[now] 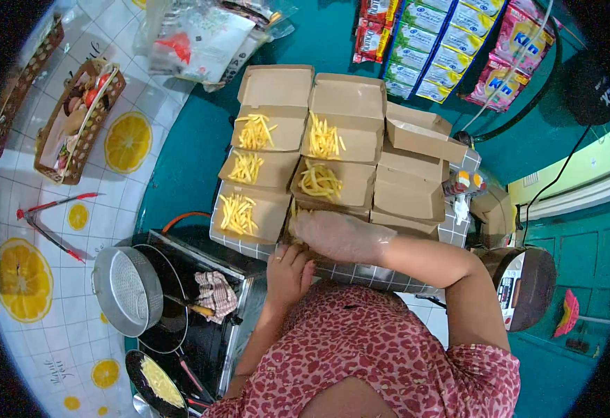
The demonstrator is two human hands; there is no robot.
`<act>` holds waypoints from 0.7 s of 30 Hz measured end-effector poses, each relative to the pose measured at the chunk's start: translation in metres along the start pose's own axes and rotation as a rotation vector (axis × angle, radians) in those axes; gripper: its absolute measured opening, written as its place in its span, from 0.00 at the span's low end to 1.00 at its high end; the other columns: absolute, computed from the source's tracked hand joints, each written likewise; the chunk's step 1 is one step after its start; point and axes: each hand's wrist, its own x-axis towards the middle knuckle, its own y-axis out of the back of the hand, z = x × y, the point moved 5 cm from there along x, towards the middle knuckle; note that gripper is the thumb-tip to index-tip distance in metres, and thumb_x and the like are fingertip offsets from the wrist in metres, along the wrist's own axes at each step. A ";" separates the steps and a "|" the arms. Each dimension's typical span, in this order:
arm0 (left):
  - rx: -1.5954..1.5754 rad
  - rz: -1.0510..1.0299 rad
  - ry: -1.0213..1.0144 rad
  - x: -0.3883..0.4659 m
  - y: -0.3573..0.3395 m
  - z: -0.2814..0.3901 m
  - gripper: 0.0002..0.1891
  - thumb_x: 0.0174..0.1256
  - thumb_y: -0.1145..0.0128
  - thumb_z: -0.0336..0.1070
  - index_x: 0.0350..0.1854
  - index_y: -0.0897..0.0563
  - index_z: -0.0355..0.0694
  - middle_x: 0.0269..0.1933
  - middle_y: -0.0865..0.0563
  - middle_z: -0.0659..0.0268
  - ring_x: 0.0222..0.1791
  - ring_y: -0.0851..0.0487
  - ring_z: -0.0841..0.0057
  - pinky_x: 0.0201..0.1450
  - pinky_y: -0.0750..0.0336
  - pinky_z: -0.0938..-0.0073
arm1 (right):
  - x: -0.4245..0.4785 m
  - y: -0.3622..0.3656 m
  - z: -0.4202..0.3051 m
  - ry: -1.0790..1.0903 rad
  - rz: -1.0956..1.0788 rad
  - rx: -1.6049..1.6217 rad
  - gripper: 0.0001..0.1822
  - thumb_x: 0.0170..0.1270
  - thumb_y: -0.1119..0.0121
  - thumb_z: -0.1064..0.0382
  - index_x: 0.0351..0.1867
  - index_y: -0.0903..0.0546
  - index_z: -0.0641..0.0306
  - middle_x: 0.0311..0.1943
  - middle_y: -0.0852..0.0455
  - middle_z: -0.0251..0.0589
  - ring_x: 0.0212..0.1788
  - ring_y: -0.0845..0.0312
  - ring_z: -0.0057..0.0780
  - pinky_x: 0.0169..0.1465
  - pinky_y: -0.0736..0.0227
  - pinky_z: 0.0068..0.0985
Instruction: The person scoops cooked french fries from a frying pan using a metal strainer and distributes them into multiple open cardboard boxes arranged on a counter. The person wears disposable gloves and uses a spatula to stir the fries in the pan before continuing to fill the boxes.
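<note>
My right hand [336, 235], in a clear plastic glove, reaches over the front middle cardboard box and covers most of it. A few french fries [294, 210] show beside its fingers, but the fingertips are hidden, so its grip is unclear. Bare and with fingers bent, my left hand [289, 269] is at the front edge of that same box. Fries lie in the left column's back box [286, 133], middle box [276, 170] and front box [268, 211]. More are in the middle column's back box [362, 138] and the one before it [359, 180]. An open box [409, 193] on the right shows no fries.
At my left, a gas stove [221, 334] bears a checked cloth [216, 295] and a perforated metal pot [127, 292]. A frying pan [156, 384] holds pale yellow food. Tongs [54, 219] and a basket [77, 123] are farther left. A rice cooker [529, 290] stands right.
</note>
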 end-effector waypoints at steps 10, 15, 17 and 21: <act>0.197 0.221 0.105 0.085 0.019 -0.012 0.15 0.57 0.40 0.34 0.48 0.18 0.43 0.43 0.20 0.60 0.43 0.23 0.59 0.43 0.29 0.58 | -0.027 0.011 0.117 -0.668 -0.007 0.214 0.14 0.55 0.50 0.72 0.44 0.23 0.70 0.37 0.18 0.60 0.41 0.19 0.54 0.43 0.23 0.41; 0.189 0.191 0.090 0.096 0.011 -0.026 0.11 0.52 0.37 0.32 0.40 0.16 0.42 0.39 0.18 0.62 0.41 0.22 0.61 0.43 0.28 0.62 | -0.016 -0.015 0.131 -0.630 -0.347 -0.123 0.12 0.53 0.45 0.70 0.41 0.20 0.68 0.35 0.17 0.62 0.38 0.17 0.52 0.38 0.22 0.43; 0.150 0.205 0.065 0.097 0.010 -0.029 0.10 0.49 0.36 0.30 0.36 0.15 0.42 0.37 0.18 0.63 0.40 0.22 0.62 0.42 0.27 0.62 | -0.022 -0.023 0.138 -0.706 -0.305 0.064 0.15 0.54 0.45 0.69 0.45 0.21 0.70 0.41 0.17 0.61 0.46 0.19 0.55 0.50 0.25 0.41; 0.124 0.172 0.003 0.103 0.017 -0.025 0.11 0.43 0.36 0.27 0.34 0.15 0.42 0.34 0.18 0.64 0.38 0.21 0.63 0.42 0.26 0.64 | -0.019 -0.028 0.126 -0.650 -0.048 0.414 0.16 0.52 0.42 0.68 0.43 0.22 0.72 0.36 0.18 0.61 0.44 0.21 0.56 0.47 0.26 0.43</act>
